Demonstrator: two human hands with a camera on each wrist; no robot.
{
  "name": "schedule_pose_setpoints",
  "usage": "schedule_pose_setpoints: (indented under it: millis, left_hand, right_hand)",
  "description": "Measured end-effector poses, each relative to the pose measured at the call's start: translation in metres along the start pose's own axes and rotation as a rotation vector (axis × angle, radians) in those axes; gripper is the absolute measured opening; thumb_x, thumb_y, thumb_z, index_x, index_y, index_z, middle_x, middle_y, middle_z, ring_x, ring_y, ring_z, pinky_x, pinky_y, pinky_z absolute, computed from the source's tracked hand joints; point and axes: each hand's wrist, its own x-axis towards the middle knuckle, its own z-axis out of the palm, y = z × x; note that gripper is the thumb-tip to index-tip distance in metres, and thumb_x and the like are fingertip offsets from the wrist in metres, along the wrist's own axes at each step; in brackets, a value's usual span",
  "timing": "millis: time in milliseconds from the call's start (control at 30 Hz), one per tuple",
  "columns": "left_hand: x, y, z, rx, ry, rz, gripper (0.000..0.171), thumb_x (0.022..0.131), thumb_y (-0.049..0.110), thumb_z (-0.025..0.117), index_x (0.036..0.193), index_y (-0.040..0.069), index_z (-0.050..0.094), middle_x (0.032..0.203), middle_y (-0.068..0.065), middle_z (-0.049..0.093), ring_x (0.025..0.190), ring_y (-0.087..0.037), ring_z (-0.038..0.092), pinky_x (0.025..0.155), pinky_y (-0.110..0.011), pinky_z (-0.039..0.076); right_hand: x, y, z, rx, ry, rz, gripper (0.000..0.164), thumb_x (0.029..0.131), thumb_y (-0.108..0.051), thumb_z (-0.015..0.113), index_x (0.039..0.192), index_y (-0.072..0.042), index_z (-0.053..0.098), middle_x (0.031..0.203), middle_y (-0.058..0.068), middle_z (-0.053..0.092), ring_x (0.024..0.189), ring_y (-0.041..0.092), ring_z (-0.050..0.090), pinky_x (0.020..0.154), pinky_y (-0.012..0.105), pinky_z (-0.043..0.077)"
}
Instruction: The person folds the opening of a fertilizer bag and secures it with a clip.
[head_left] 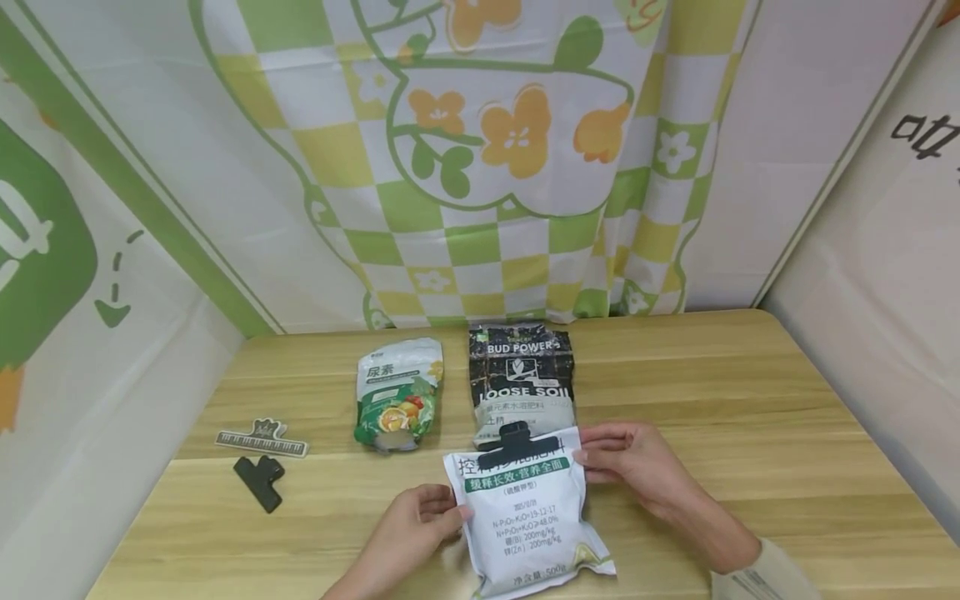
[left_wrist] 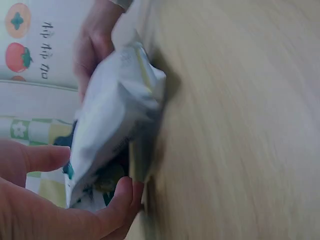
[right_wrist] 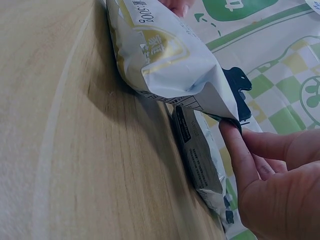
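A white fertilizer bag with printed Chinese text is held near the front of the table, a black clip fastened across its folded top. My left hand pinches the bag's left edge, thumb in front and fingers behind. At the upper right corner, beside the clip, my right hand pinches the bag between thumb and fingers. From the right wrist view, the bag's lower part bulges over the wooden surface, and the clip sits close to the right fingertips.
Just behind stands a black and grey LOOSE SOIL bag, partly overlapped by the white one. A white and green bag with fruit pictures lies left of it. Farther left are a piano-key-patterned clip and a second black clip. A patterned curtain hangs behind.
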Motion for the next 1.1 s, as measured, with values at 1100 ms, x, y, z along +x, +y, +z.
schedule_pose_setpoints:
  millis: [1100]
  left_hand:
    - [-0.004,-0.006,0.038,-0.252,-0.010,-0.078,0.042,0.092,0.012,0.081,0.126,-0.009,0.068,0.105,-0.021,0.081,0.092,-0.021,0.080,0.078,-0.033,0.067]
  right_hand:
    - [-0.002,-0.003,-0.002,0.014,0.032,-0.002,0.043,0.091,0.005,0.074,0.129,0.020,0.060,0.103,0.011,0.079,0.088,0.016,0.078,0.083,0.033,0.066]
